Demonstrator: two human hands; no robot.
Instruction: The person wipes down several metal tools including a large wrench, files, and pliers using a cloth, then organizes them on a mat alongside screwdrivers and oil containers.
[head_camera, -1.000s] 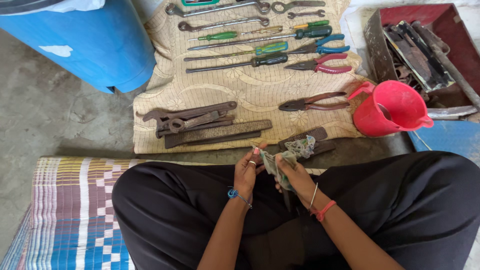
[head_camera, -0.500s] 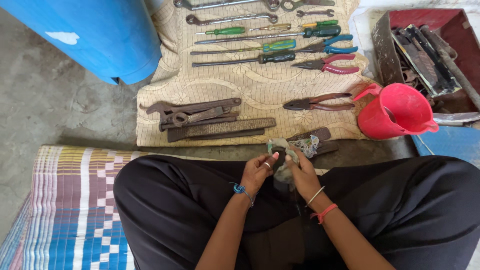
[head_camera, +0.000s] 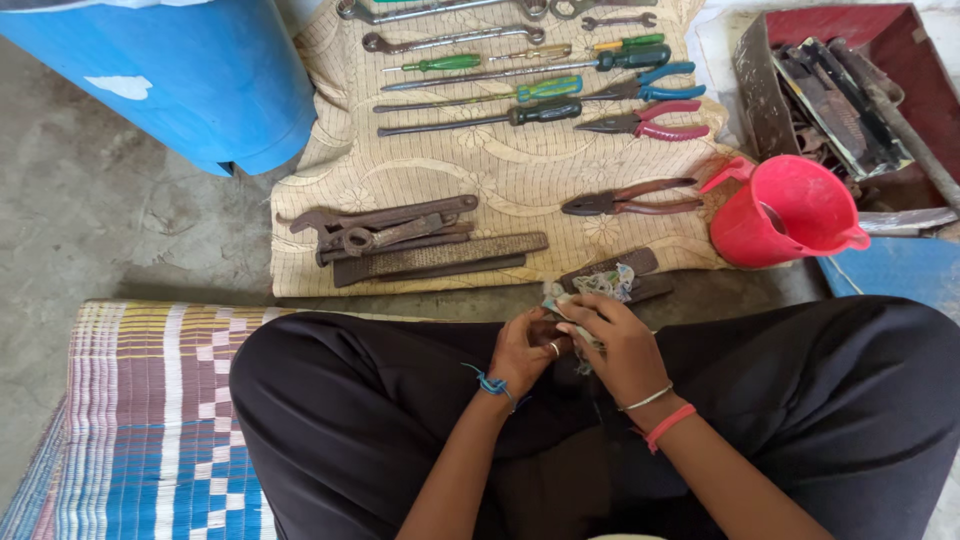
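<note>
One rag (head_camera: 597, 287) is gripped between two hands, the left hand (head_camera: 527, 352) and right hand (head_camera: 620, 345), both closed on it. Three pliers (head_camera: 630, 198) are laid beyond. Since earlier, the rag is drawn lower.

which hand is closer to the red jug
Right. The right hand sits lower-left of the red jug, holding a rag over the lap. The left hand is pressed against the right on its far side, farther from the jug.
</note>
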